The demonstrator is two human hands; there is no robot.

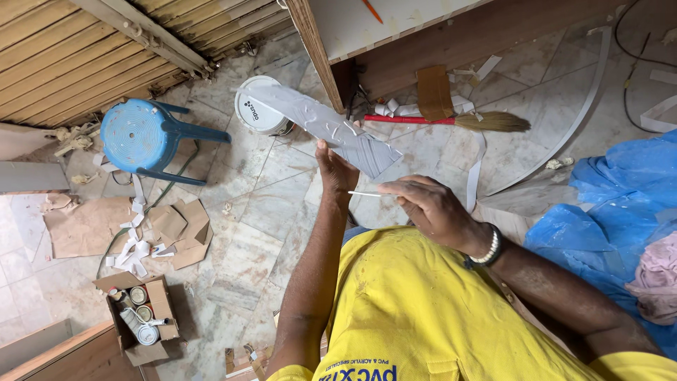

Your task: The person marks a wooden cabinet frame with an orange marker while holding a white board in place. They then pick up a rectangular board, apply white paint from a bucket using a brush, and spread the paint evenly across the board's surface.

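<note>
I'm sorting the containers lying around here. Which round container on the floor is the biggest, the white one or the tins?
The white bucket beside the blue stool. It stands alone on the floor, while the small tins sit packed in an open cardboard box.

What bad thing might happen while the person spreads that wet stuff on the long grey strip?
The left hand holds the grey strip by one end only, so it could sag or slip. The glue-like smears on it might drip onto the tiled floor or the yellow shirt. The thin spreader in the right hand could smear the fingers.
</note>
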